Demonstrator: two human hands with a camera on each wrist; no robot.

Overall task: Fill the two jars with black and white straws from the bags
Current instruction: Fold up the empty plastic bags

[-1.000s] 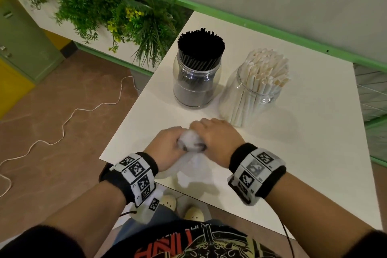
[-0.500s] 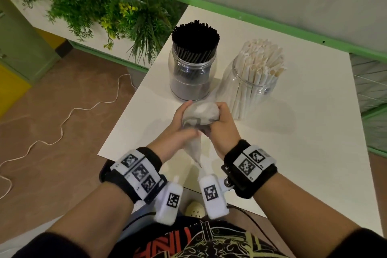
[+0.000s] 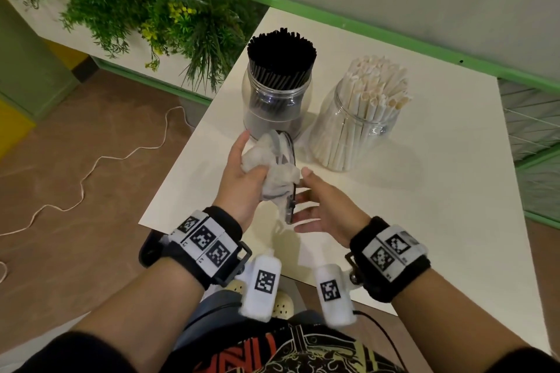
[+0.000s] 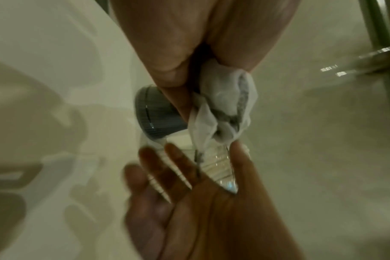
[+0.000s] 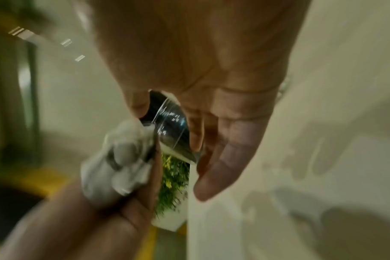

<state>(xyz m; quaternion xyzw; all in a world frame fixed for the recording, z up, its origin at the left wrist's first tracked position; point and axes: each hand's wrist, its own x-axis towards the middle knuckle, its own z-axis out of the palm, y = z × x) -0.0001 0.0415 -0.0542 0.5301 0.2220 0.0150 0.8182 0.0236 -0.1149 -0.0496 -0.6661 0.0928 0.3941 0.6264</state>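
Fingers bunching up the emptied bags

Fingers (image 3: 242, 145) of the left hand (image 3: 239, 182) are curling round a wad of crumpled plastic bags (image 3: 272, 166), holding it above the desk (image 3: 424, 206), probably to keep the waste compact. The right hand (image 3: 318, 206) is hovering just beside it, fingers spread and gripping nothing. Beyond them, the jar of black straws (image 3: 277, 94) and the jar of white straws (image 3: 357, 118) are standing side by side, both looking full, so the filling is likely finishing.
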